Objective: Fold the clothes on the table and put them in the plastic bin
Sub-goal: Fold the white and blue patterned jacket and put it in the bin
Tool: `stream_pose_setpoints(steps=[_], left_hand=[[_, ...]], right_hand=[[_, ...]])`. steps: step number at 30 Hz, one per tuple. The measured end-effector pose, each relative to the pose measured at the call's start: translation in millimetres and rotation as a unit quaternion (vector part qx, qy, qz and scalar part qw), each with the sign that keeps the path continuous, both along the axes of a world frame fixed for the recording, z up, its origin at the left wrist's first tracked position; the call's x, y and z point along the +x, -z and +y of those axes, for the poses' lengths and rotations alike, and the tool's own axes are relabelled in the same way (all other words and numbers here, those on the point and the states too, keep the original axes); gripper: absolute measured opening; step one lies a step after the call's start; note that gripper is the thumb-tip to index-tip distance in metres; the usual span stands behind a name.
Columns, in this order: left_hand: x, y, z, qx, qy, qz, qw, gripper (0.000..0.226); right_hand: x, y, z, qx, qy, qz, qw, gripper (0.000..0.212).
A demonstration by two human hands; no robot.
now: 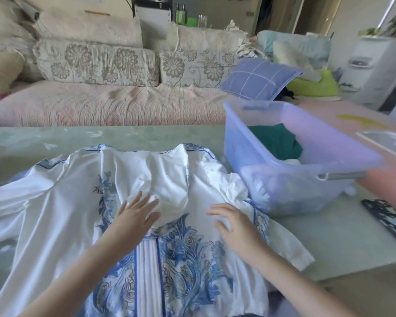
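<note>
Looks like the smoothing part of folding, with the white and blue shirt [62, 202] spread out on the table [318, 243] just beside the plastic bin [236, 133]. Next, most likely, pressing the puffy lump in the middle flat and then turning a sleeve in. Palms down on the shirt for both the left hand [135, 216] and the right hand [231, 221], near each other, fingers stretched out, holding nothing.

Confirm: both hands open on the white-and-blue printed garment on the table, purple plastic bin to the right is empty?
Not empty: the head view shows a dark green garment and white fabric inside the purple plastic bin. Rest holds: left hand and right hand open on the white-and-blue printed garment, bin to its right.
</note>
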State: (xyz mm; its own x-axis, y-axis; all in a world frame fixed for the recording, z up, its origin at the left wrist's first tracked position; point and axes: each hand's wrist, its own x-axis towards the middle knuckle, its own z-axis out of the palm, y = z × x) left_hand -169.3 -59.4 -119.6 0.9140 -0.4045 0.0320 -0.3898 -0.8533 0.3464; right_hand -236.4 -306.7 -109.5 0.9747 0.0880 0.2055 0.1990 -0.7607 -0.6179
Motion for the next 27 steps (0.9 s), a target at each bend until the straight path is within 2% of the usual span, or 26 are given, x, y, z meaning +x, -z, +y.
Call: stream_pose_setpoints(steps=[3,5,6,8,9,10,11,12,16,18,21,25,26,27], left_hand=[[-24.5,-12.1,-35.1,-0.03,0.059,0.013,0.998,0.043],[-38.3,-17.1,-60.1,-0.044,0.094,0.022,0.994,0.041],[-44.1,-17.8,-71.9,-0.043,0.107,0.026,0.993,0.04],[-57.8,-23.2,-91.7,-0.046,0.12,0.047,0.991,0.038],[-63.4,-24.3,-99.0,-0.059,0.123,0.063,0.989,0.038],[-68.5,-25.2,-104.8,-0.08,0.123,0.083,0.986,0.037],[-74.3,-27.5,-108.9,-0.102,0.118,0.107,0.982,0.036],[-79.1,-29.1,-111.4,-0.123,0.109,0.13,0.978,0.036],[-84.3,-35.1,-114.9,-0.223,0.065,0.183,0.955,0.034],[-83.6,-45.1,-114.6,-0.349,0.02,0.262,0.899,0.033],[-82.6,-60.9,-108.2,-0.532,-0.07,0.395,0.746,0.04],[-75.7,-64.6,-84.4,-0.599,-0.155,0.502,0.604,0.05],[-73.9,-63.3,-76.2,-0.624,-0.163,0.511,0.568,0.048],[-71.0,-60.2,-67.3,-0.64,-0.176,0.5,0.557,0.044]], right_hand=[[-30.0,9.8,-48.6,-0.001,0.112,-0.032,0.993,0.023],[-45.6,12.0,-80.0,-0.062,0.191,-0.051,0.978,0.016],[-51.6,12.2,-94.2,-0.095,0.22,-0.03,0.97,0.021],[-60.6,15.5,-116.4,-0.15,0.266,0.09,0.948,0.042],[-63.6,17.7,-122.9,-0.162,0.278,0.138,0.937,0.046],[-65.9,19.5,-126.7,-0.149,0.286,0.145,0.935,0.038],[-67.7,18.3,-128.0,-0.099,0.293,0.13,0.942,0.024],[-68.7,14.3,-126.8,-0.03,0.298,0.111,0.948,0.019],[-56.4,-19.5,-105.7,0.146,0.247,0.0,0.958,0.03],[-44.6,-45.0,-79.2,0.222,0.181,-0.033,0.957,0.027],[-26.4,-71.4,-32.5,0.318,0.111,-0.03,0.941,0.018],[-15.6,-75.8,27.0,0.437,0.082,0.036,0.895,0.007],[-17.6,-70.1,37.0,0.434,0.078,0.047,0.896,0.008],[-20.1,-59.9,43.5,0.414,0.068,0.067,0.905,0.012]])
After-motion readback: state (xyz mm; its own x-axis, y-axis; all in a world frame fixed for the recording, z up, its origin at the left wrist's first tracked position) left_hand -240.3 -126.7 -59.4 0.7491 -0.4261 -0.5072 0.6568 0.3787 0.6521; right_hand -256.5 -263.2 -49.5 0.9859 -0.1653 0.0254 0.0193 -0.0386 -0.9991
